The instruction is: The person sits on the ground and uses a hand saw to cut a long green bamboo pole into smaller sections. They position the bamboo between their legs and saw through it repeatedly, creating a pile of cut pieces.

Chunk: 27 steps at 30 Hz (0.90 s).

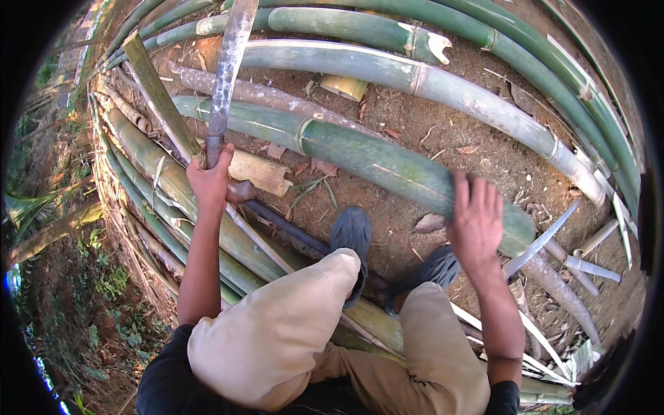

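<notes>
My left hand (pixel 209 181) is closed around the handle of a machete (pixel 232 69), whose worn, broad blade points away from me. A split bamboo stick (pixel 158 97) runs down to the same hand; whether the fingers also grip it, I cannot tell. A thick green bamboo pole (pixel 373 162) lies slanting across the ground in front of my feet. Near the pole's right end, my right hand (pixel 477 221) has its fingers curled over the top and presses on it. The thumb is mostly hidden.
Several long bamboo poles (pixel 332 59) curve across the far side. More poles (pixel 173 180) lie at the left and beneath me. Dark shoes (pixel 353 235) stand close behind the pole. A pale saw-like blade (pixel 543 238) and bamboo offcuts lie right. Dry leaves (pixel 430 223) litter the soil.
</notes>
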Each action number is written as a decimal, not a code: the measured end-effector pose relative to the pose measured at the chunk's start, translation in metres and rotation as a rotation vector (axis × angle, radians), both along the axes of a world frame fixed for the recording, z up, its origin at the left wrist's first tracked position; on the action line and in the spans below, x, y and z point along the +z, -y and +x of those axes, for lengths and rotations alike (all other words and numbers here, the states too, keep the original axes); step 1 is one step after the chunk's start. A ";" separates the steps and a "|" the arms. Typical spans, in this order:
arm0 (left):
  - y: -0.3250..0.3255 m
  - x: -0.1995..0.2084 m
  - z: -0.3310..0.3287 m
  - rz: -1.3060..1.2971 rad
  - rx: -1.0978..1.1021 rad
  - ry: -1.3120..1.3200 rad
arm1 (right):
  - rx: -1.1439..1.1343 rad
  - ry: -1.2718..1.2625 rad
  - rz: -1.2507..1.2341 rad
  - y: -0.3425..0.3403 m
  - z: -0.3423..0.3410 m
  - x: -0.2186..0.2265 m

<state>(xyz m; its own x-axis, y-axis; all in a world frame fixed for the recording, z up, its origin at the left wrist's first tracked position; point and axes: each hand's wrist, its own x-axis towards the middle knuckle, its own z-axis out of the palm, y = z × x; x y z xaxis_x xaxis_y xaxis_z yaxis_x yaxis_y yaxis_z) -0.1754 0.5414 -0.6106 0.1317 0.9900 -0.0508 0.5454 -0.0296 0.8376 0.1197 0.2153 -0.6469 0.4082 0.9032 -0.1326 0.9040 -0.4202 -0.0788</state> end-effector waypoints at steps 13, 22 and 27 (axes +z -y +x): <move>0.017 -0.011 0.013 -0.046 -0.186 -0.125 | -0.130 -0.535 -0.141 0.088 0.211 -0.041; 0.008 -0.071 0.005 -0.070 -0.075 -0.247 | -0.334 -0.815 -0.124 0.127 0.193 -0.095; -0.022 -0.094 0.002 -0.163 -0.012 -0.002 | -0.295 -0.408 0.042 0.133 0.149 -0.115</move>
<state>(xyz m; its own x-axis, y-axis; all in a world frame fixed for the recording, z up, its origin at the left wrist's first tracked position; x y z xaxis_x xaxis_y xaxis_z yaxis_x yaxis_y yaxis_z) -0.1729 0.5630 -0.7051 0.1431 0.9670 -0.2108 0.5471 0.1001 0.8310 0.2682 0.0820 -0.7615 0.5692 0.7653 -0.3007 0.6396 -0.6419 -0.4230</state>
